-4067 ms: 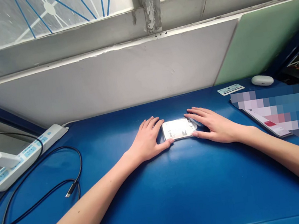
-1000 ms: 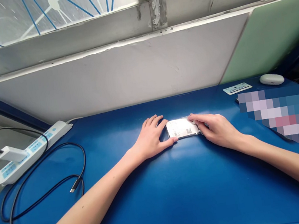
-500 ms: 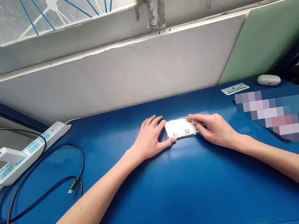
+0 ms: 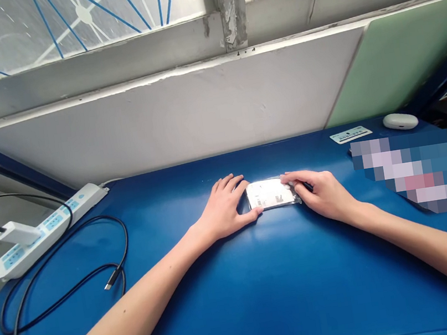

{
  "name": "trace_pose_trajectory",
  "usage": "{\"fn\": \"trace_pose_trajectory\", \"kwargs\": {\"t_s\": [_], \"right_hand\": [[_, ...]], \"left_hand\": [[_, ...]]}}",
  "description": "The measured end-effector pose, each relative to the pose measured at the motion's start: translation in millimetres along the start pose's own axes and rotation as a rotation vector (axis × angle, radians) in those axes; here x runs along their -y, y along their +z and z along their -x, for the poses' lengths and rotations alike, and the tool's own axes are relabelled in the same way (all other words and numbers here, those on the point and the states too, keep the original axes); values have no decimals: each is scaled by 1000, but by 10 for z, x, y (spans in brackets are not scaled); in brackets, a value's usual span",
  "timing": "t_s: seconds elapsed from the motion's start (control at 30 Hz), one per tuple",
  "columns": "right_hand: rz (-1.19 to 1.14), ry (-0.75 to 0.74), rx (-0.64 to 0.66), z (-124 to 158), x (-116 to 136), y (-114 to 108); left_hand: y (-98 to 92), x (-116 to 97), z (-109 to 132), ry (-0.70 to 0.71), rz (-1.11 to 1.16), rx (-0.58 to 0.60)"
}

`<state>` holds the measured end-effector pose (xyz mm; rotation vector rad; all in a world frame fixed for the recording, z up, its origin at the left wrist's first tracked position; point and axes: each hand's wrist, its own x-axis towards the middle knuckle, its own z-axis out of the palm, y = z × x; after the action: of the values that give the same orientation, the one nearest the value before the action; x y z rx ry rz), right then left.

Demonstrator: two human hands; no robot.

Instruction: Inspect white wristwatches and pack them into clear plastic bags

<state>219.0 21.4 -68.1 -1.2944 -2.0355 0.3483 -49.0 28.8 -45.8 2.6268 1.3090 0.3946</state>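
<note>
A small flat white packet with dark print lies on the blue table, in what looks like a clear plastic sleeve. At its left end is my left hand, fingers spread and flat; the thumb rests on the packet's near left corner and the forefinger touches the far left one. My right hand is closed in a pinch on the clear plastic at the packet's right edge. The curled fingers hide part of that edge.
On the left stands a white power strip with a white charger and a looped black cable. At the back right lie a printed card and a white rounded case, with a blurred-out object in front.
The right hand's fingers have shifted slightly at the packet's right edge, and more crumpled clear plastic shows there. My left hand stays in place. The whole view has moved slightly.
</note>
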Motion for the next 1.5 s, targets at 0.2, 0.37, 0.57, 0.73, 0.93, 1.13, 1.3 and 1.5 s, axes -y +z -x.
{"fn": "trace_pose_trajectory", "kwargs": {"t_s": [0.2,0.37,0.57,0.73,0.93,1.13,1.3,1.5], "right_hand": [[157,-108,-27,-2,-65,-47],[150,-269,19,-29,-124,-112],[115,-258,106,-50,-151,-127],[146,-251,133,-59,-134,-153],[146,-286,196,-79,-174,-189],[145,-304,220,-86,-154,-203],[153,-310,183,-78,-124,-191],[170,-331,175,-70,-119,-157]], "left_hand": [[20,1,4,-7,-7,-19],[24,9,8,-5,-27,-13],[7,2,12,-5,6,-8],[3,4,27,3,-3,2],[-20,-5,15,-2,-2,20],[-22,28,9,9,16,16],[-7,37,16,9,27,-3],[-19,15,15,1,10,21]]}}
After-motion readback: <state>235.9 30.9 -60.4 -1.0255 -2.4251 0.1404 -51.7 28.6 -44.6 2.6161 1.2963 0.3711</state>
